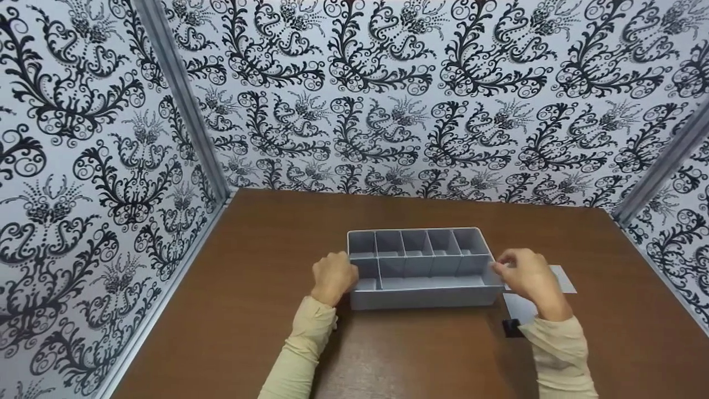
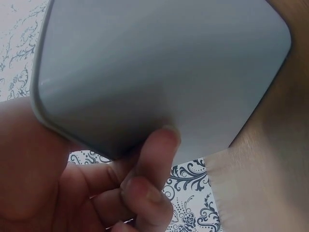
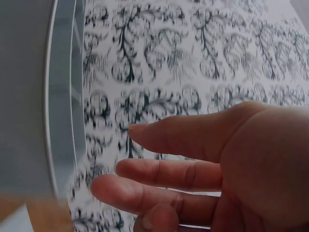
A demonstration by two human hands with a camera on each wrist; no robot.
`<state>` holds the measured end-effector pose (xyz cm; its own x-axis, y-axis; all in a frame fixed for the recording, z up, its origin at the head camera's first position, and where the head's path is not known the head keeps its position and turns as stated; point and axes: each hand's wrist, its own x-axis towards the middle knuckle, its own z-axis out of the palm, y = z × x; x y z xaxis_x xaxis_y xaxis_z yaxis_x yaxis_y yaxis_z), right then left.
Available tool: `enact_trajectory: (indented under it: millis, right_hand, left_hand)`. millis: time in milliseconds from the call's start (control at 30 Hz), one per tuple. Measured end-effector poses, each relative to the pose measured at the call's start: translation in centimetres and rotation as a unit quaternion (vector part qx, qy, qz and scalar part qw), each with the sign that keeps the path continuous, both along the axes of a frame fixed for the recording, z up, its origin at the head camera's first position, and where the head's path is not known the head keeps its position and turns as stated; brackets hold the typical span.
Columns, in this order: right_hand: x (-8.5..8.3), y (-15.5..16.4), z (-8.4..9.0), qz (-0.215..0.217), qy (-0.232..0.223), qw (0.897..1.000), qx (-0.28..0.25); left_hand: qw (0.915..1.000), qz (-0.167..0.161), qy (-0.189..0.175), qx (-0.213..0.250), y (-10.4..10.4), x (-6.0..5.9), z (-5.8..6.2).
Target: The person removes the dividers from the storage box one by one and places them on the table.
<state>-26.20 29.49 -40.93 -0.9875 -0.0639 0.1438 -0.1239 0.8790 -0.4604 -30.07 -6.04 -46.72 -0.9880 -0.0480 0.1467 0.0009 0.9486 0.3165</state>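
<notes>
A grey plastic organizer box (image 1: 424,299) with several compartments stands on the brown table. At its left end, my left hand (image 1: 334,275) grips the wall. In the left wrist view, the thumb is over the rim and fingertips (image 2: 161,145) press against the outer side of the organizer box (image 2: 169,72). My right hand (image 1: 529,274) is beside the right end. The right wrist view has this hand (image 3: 260,150) with thumb and fingers spread apart, nothing between them, a gap separating them from the organizer box (image 3: 24,96). The visible compartments hold nothing.
White flat card-like pieces (image 1: 564,279) lie on the table (image 1: 266,244) right of the box, partly under the right hand. A small black piece (image 1: 512,328) lies by the right sleeve. Patterned walls (image 1: 388,100) with grey posts enclose the table's back and sides.
</notes>
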Motion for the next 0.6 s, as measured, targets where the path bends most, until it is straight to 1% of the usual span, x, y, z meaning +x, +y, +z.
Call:
enact_trajectory:
  millis: [33, 100, 300, 433, 600]
  right_hand:
    - [-0.3, -0.7, -0.1, 0.008, 0.011, 1.000, -0.003]
    - [-0.7, -2.1, -0.1, 0.020, 0.014, 1.000, -0.008]
    - [-2.0, -6.0, -0.1, 0.041, 0.003, 0.999, -0.011]
    - [-2.5, -8.4, -0.4, 0.057, 0.005, 0.998, -0.019]
    - [-3.0, -11.0, -0.7, 0.078, 0.021, 0.996, -0.028]
  left_hand:
    - [1.0000, 0.001, -0.002, 0.001, 0.0, 0.0, 0.0]
    - [1.0000, 0.003, -0.001, 0.000, 0.0, 0.0, -0.1]
    - [0.9999, 0.006, 0.014, 0.005, 0.1, 0.0, -0.1]
    - [0.9998, 0.006, 0.017, 0.004, 0.0, 0.0, -0.1]
    - [0.9996, 0.005, 0.028, -0.006, 0.0, 0.1, -0.2]
